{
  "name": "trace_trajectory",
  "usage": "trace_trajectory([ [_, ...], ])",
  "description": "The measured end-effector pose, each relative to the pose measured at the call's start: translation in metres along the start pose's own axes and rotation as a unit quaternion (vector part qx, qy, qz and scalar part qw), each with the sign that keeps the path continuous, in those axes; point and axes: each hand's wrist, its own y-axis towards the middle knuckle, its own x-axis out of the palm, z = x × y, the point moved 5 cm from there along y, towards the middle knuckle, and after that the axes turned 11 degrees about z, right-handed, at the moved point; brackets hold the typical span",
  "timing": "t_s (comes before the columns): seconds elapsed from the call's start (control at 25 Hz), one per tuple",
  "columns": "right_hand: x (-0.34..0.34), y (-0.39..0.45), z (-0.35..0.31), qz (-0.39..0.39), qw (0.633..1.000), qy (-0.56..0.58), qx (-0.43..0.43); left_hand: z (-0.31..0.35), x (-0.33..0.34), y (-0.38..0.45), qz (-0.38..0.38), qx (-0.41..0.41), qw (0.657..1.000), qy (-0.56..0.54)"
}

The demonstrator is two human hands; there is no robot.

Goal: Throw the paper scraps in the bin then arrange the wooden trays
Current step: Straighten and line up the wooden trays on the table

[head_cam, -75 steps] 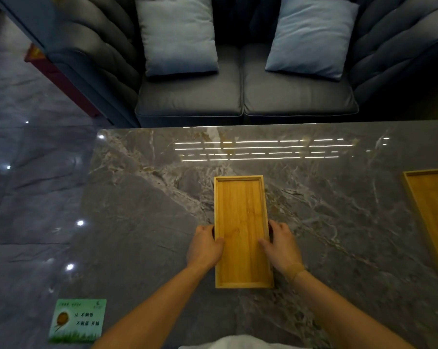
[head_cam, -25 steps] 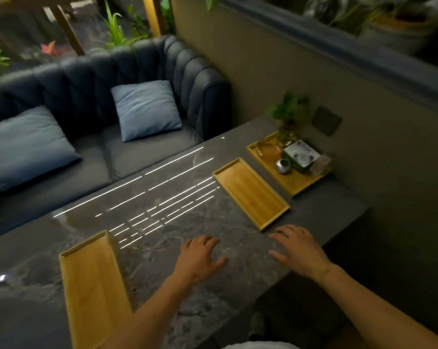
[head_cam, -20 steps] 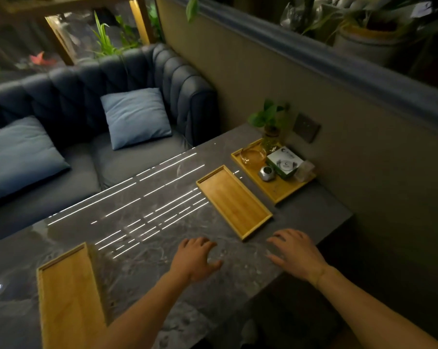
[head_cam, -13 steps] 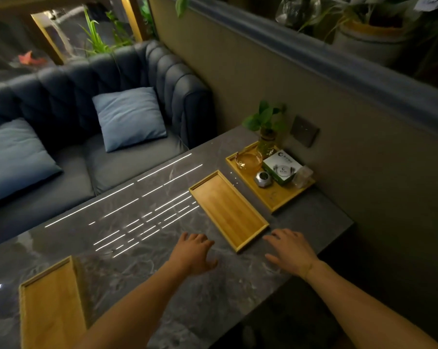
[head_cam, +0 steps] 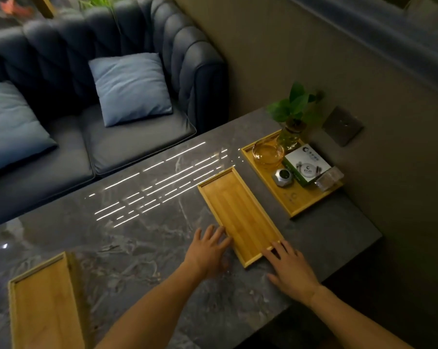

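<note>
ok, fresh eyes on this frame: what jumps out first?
Both hands, left and right, spread open at the near end of an empty wooden tray mid-table. Behind it by the wall, a loaded tray holds a plant. Another empty tray lies near left.

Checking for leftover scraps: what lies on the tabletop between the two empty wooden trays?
In the head view, only bare grey marble table and the left hand lie between the near-left empty wooden tray and the middle empty wooden tray; no scraps.
</note>
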Motion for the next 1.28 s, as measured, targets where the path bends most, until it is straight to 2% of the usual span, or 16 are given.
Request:
trace_trajectory([
  [0.12,0.005,-0.019,-0.020,0.023,1.000,0.010,-0.019,0.008,0.005,-0.022,0.032,-0.005,0.999,-0.013],
  [0.32,0.022,-0.054,-0.055,0.012,0.991,0.024,-0.134,0.013,0.037,-0.089,0.051,-0.036,0.997,-0.041],
  [0.4,0.018,-0.049,-0.058,0.026,0.990,0.084,-0.113,0.013,0.043,-0.107,0.071,-0.062,0.993,-0.068],
  [0.48,0.008,-0.028,-0.051,0.079,0.988,0.126,-0.040,0.007,0.041,-0.109,0.096,-0.131,0.979,-0.123],
  [0.56,0.001,-0.002,-0.042,0.092,0.984,0.147,0.044,0.000,0.038,-0.102,0.116,-0.241,0.938,-0.219],
  [0.68,0.004,0.030,-0.043,0.004,0.964,0.230,0.132,-0.003,0.037,-0.082,0.110,-0.374,0.829,-0.401],
  [0.72,0.006,0.036,-0.044,-0.007,0.957,0.251,0.144,0.000,0.037,-0.076,0.096,-0.397,0.809,-0.422],
  [0.8,0.005,0.042,-0.045,-0.001,0.953,0.265,0.146,0.003,0.036,-0.072,0.087,-0.434,0.787,-0.430],
  [0.92,0.004,0.034,-0.043,-0.001,0.951,0.276,0.137,0.008,0.036,-0.079,0.100,-0.444,0.768,-0.451],
  [1.16,-0.007,-0.001,-0.052,-0.009,0.920,0.374,0.116,0.021,0.015,-0.124,0.161,-0.430,0.727,-0.510],
  [1.28,-0.019,-0.019,-0.065,-0.021,0.905,0.418,0.075,0.024,0.003,-0.159,0.209,-0.432,0.688,-0.544],
])
